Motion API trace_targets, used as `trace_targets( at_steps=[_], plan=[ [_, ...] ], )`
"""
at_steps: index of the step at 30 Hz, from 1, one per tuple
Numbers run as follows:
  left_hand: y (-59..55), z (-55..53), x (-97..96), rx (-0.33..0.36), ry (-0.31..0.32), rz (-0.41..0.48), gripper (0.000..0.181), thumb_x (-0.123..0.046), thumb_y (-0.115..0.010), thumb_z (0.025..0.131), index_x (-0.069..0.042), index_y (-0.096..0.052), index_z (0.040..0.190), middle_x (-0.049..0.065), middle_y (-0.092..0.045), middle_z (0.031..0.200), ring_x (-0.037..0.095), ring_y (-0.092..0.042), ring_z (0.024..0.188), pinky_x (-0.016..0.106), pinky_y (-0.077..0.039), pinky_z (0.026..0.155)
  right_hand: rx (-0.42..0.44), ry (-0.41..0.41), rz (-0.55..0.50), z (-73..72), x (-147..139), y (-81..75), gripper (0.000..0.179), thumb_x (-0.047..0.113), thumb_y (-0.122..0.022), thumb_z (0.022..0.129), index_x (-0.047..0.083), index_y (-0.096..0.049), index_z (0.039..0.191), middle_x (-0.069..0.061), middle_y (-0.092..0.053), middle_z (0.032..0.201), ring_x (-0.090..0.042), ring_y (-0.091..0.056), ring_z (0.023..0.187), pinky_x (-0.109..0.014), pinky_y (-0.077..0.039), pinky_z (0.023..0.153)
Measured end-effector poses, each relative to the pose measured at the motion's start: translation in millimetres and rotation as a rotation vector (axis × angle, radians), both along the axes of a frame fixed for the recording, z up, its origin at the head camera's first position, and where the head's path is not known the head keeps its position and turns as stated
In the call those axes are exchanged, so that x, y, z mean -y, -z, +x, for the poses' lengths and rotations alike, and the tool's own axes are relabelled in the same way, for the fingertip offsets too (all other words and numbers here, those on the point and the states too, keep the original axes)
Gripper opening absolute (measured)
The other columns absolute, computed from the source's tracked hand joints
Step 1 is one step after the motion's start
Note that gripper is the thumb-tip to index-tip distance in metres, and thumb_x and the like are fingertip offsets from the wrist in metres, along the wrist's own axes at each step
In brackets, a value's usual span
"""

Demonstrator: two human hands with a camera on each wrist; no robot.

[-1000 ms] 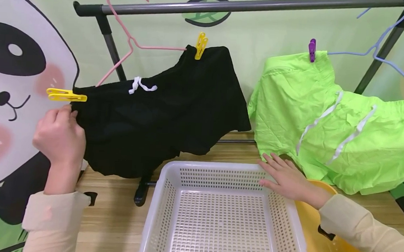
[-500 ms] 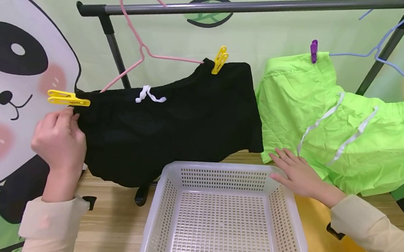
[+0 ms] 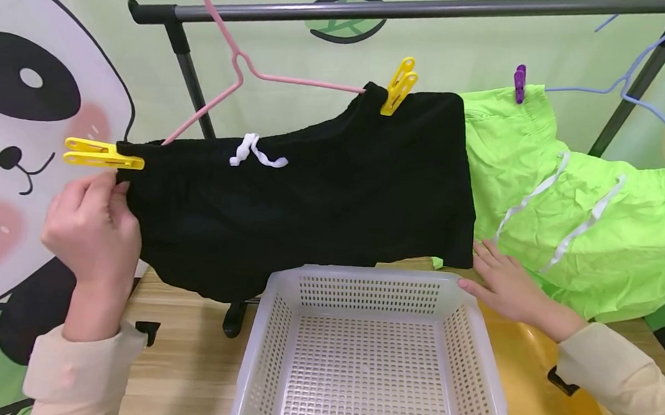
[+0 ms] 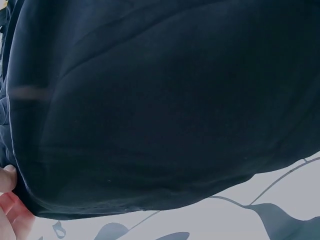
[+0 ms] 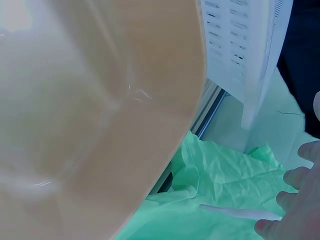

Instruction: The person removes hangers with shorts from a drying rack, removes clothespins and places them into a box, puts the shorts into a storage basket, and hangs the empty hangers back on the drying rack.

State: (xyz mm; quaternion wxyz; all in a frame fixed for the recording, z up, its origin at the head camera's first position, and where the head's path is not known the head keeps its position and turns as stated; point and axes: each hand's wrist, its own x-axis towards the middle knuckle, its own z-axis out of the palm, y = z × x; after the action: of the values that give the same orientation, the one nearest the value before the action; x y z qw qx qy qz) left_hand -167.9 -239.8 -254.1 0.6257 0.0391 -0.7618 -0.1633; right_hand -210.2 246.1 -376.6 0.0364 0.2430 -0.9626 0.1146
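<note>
"So, what does the left hand have?"

"Thumb and fingers pinch the edge of the black shorts, just below the yellow clothespin at the waistband's left end."

"And where are those shorts?"

"On a pink hanger, which crosses in front of the garment rail. A second yellow clothespin clips the waistband on the right, and a white drawstring shows between the two. Seen from the head, the right leg overlaps the lime-green shorts."

"The right hand?"

"Fingers stretched out and slightly apart, gripping nothing. They lie beside the black shorts' lower right corner; whether they touch either cloth, I can't tell."

"What carries the lime-green pair?"

"A blue hanger, with a purple clothespin at the waistband."

"Below all that?"

"A white perforated basket on a wood-grain surface, its far right corner near the right thumb, and a yellow basin beside it."
</note>
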Motion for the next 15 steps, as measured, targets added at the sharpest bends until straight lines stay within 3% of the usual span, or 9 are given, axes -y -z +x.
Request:
trace_targets(
  at_steps=[5, 15],
  plan=[
    [-2.8, 5.2, -4.4, -0.023, 0.020, 0.006, 0.033, -0.024, -0.048, 0.089, 0.003, -0.067, 0.085, 0.021, -0.064, 0.082, 0.039, -0.055, 0.073, 0.050, -0.041, 0.064, -0.029, -0.005, -0.012, 0.7, -6.0, 0.0, 0.064, 0.038, -0.047, 0.089, 0.006, -0.023, 0.140, -0.021, -0.020, 0.144, -0.041, -0.015, 0.131, -0.059, -0.021, 0.097],
    [-15.5, 16.6, -13.4, -0.079, 0.016, 0.030, 0.029, -0.019, -0.050, 0.088, 0.003, -0.067, 0.080, 0.021, -0.063, 0.078, 0.040, -0.056, 0.076, 0.050, -0.041, 0.065, -0.045, -0.006, -0.025, 2.8, -20.6, 3.0, 0.063, 0.037, -0.049, 0.088, 0.011, -0.024, 0.140, -0.021, -0.021, 0.143, -0.040, -0.016, 0.131, -0.060, -0.022, 0.094]
  ],
)
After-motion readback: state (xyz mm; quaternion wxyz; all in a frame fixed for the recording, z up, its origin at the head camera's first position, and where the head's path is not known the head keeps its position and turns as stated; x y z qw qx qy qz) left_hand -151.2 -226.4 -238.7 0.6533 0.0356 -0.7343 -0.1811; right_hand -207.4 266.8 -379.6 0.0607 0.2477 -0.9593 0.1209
